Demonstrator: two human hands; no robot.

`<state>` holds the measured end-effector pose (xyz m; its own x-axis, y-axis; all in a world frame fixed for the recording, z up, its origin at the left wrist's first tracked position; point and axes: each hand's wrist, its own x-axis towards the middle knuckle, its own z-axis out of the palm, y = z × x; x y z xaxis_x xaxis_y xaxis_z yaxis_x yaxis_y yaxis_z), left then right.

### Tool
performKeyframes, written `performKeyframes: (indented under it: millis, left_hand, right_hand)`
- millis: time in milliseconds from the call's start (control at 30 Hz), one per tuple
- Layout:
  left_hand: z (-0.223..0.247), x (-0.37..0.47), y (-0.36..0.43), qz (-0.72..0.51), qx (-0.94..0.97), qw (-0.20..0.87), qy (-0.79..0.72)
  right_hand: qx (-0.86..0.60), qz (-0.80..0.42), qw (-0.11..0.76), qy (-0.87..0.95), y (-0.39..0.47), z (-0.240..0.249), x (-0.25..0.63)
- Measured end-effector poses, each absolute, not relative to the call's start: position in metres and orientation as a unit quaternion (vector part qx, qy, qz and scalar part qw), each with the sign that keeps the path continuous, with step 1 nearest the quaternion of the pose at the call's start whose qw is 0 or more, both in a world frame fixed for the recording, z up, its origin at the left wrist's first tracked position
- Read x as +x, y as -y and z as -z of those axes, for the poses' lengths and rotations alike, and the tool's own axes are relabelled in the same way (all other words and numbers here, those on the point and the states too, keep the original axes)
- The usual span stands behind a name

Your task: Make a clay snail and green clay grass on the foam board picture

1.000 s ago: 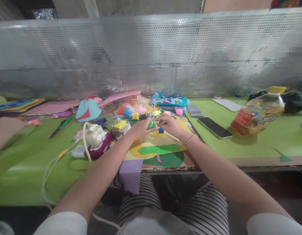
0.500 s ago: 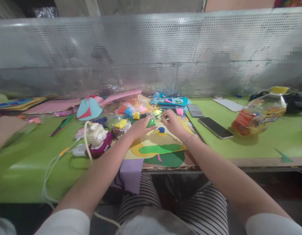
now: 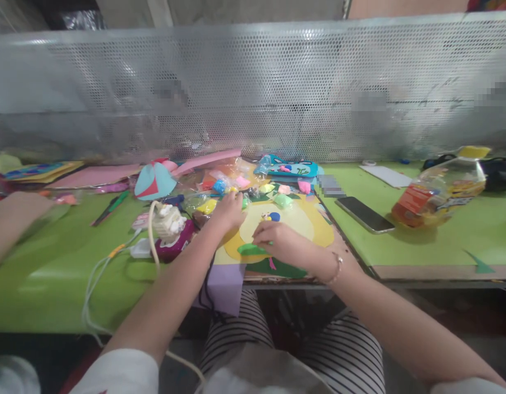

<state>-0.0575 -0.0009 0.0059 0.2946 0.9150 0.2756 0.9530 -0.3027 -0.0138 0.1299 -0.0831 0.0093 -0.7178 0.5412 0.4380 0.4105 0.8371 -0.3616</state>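
My left hand (image 3: 230, 212) is at the pile of small clay bags, its fingers bent beside a green lump; whether it grips something there is too small to tell. My right hand (image 3: 277, 238) hovers over the yellow paper (image 3: 318, 225), fingertips pinched together near a green paper strip (image 3: 253, 250); what they hold, if anything, is hidden. A small blue and yellow clay figure (image 3: 272, 216) lies on the paper just above my right hand. Behind it are a light green clay bag (image 3: 283, 201) and a pink one (image 3: 304, 186).
Left of the paper stand a purple power block (image 3: 174, 243) with plugs and cables. To the right lie a phone (image 3: 364, 214) and a tilted bottle (image 3: 437, 191). Another person's arm (image 3: 18, 221) rests at the far left. A perforated metal screen (image 3: 253, 93) runs behind.
My left hand has moved slightly left, away from the green clay bag, which now lies farther back on the paper. My right hand has come down and left, toward the front of the paper.
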Motion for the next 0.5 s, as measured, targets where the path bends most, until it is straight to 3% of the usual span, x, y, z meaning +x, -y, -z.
performKeyframes:
  millis: [267,500]
  left_hand:
    - [-0.012,-0.059,0.096,0.174,-0.851,0.029,0.494]
    - [0.031,-0.048,0.152,0.204,-0.86,0.04,0.467]
  right_hand:
    - [-0.286,0.014,0.129,0.949,0.116,0.022,0.142]
    - [-0.282,0.025,0.184,0.941,0.133,0.019,0.149]
